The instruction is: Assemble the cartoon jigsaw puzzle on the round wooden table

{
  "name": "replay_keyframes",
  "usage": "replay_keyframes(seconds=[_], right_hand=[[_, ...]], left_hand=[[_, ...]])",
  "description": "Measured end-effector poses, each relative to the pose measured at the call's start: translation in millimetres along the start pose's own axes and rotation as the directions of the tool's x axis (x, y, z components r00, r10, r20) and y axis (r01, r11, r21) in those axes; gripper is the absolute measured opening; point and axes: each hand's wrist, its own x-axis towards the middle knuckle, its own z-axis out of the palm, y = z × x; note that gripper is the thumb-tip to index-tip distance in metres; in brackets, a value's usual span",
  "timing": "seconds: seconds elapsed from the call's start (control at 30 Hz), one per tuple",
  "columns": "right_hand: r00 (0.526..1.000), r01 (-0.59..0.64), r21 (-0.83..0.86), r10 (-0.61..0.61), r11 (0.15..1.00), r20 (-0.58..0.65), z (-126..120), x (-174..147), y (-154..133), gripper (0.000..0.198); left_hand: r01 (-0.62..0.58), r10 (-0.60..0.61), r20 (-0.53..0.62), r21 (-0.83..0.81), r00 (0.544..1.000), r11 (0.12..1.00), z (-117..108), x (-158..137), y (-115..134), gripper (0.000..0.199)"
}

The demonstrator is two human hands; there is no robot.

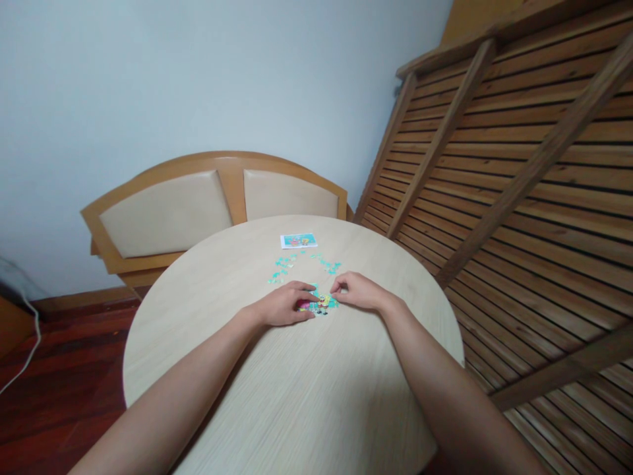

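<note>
A partly joined jigsaw puzzle [324, 304] with a yellow cartoon figure and some pink and turquoise lies on the round table. My left hand [291, 303] rests over its left side, fingers spread and lying on it, hiding part of the picture. At the puzzle's upper right edge is my right hand [357, 290], its thumb and fingertips pinched together. Whatever sits in that pinch is too small to make out. Loose turquoise puzzle pieces [281, 267] lie scattered beyond the left hand, and more loose pieces [331, 266] lie beyond the right.
A reference picture card [299, 241] lies flat near the far side of the round table [297, 396]. Behind the table stands a padded wooden headboard [232, 191]. Wooden slatted panels [494, 165] lean close on the right. A white cable [37, 336] hangs at the far left.
</note>
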Motion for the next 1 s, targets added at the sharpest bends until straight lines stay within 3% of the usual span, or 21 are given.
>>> replay_keyframes(seconds=[0.27, 0.5, 0.67, 0.8, 1.0], right_hand=[[1.000, 0.022, 0.000, -0.022, 1.000, 0.002, 1.3, 1.5, 5.2, 0.012], [0.999, 0.031, -0.016, -0.031, 0.999, -0.007, 1.4, 1.2, 5.3, 0.012], [1.000, 0.022, -0.021, -0.022, 1.000, 0.004, 1.3, 1.0, 4.9, 0.012], [1.000, 0.019, -0.015, -0.019, 1.000, 0.003, 1.3, 1.2, 4.5, 0.012], [1.000, 0.017, 0.004, -0.017, 1.000, 0.005, 0.7, 0.4, 6.7, 0.011]], left_hand=[[0.002, -0.002, 0.008, 0.013, 1.000, 1.000, -2.8, -0.1, 3.4, 0.040], [0.009, -0.007, -0.067, 0.042, 0.998, 0.999, -0.6, 1.4, -1.4, 0.037], [0.170, -0.130, -0.215, 0.179, 0.968, 0.969, -2.7, 0.5, -19.6, 0.036], [0.270, -0.207, -0.241, 0.266, 0.948, 0.926, -3.8, -3.5, -35.9, 0.033], [0.560, -0.445, -0.381, 0.284, 0.810, 0.778, -3.3, -9.9, -52.2, 0.039]])
